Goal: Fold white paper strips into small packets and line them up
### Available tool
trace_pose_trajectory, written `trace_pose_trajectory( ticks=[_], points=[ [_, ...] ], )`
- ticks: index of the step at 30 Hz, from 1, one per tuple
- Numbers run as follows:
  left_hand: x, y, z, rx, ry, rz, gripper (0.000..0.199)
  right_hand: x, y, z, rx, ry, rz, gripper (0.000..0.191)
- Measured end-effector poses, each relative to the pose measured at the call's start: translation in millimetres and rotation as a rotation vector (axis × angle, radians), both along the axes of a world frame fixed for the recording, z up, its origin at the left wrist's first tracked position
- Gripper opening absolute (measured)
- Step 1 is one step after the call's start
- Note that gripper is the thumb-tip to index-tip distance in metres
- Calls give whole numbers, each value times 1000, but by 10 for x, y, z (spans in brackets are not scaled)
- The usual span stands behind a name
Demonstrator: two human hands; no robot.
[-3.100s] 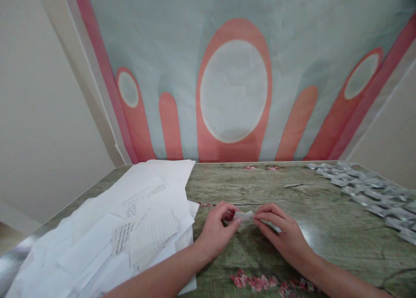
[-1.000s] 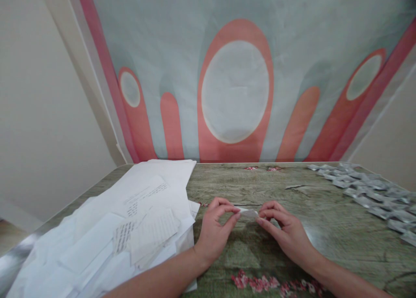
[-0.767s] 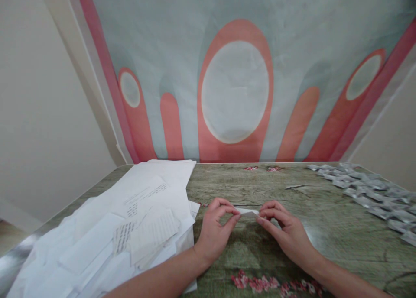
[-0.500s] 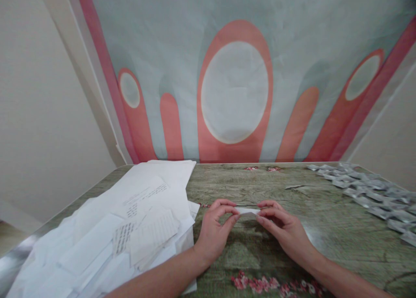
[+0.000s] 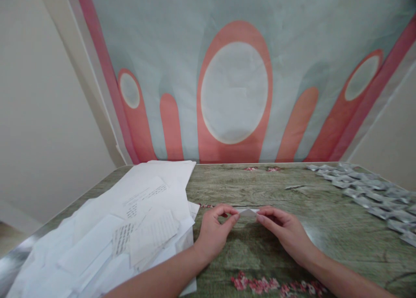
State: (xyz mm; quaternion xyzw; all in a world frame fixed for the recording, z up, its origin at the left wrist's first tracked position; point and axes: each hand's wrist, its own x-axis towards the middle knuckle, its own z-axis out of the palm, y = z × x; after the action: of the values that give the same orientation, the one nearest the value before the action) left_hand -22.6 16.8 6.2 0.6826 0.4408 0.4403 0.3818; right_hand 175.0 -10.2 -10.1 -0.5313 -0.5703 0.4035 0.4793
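Observation:
A small folded piece of white paper (image 5: 248, 212) is stretched between my two hands, above the wood-grain table. My left hand (image 5: 216, 229) pinches its left end between thumb and fingers. At the opposite end, my right hand (image 5: 284, 228) grips the paper the same way. The paper's near edge shows a shallow peak in the middle, and its ends are hidden by my fingertips. Closest to my left hand lies a large heap of loose white paper (image 5: 165, 176), some sheets printed with text.
Several small folded paper pieces (image 5: 367, 194) lie in rows on the right side of the table (image 5: 224, 181). A wall hanging with red and pale oval shapes (image 5: 234, 150) rises behind the table's far edge. Pink flowers are printed on the tabletop.
My fingers have closed in a little on the paper, and its folded middle now shows a clearer peak. Both hands stay in nearly the same place.

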Motion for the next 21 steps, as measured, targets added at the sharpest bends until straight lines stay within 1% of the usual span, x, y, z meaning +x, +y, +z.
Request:
trace_pose_trajectory(
  ticks=[6,9,12,16,21],
  points=[
    [10,10,-48,-67,-9,-19,10,-24,-25,19,40,-18,-28,26],
    [17,12,-74,-62,-57,-23,10,-31,-29,-10,37,-21,-46,27],
    [24,0,-64,-47,-102,-25,17,-37,-28,-35,53,-4,-54,28],
    [24,-28,-20,-63,6,-38,18,-52,-45,-35,109,-12,-61,30],
    [25,-37,-13,-86,113,-93,12,-72,-92,-29,150,-88,-34,25]
  ],
)
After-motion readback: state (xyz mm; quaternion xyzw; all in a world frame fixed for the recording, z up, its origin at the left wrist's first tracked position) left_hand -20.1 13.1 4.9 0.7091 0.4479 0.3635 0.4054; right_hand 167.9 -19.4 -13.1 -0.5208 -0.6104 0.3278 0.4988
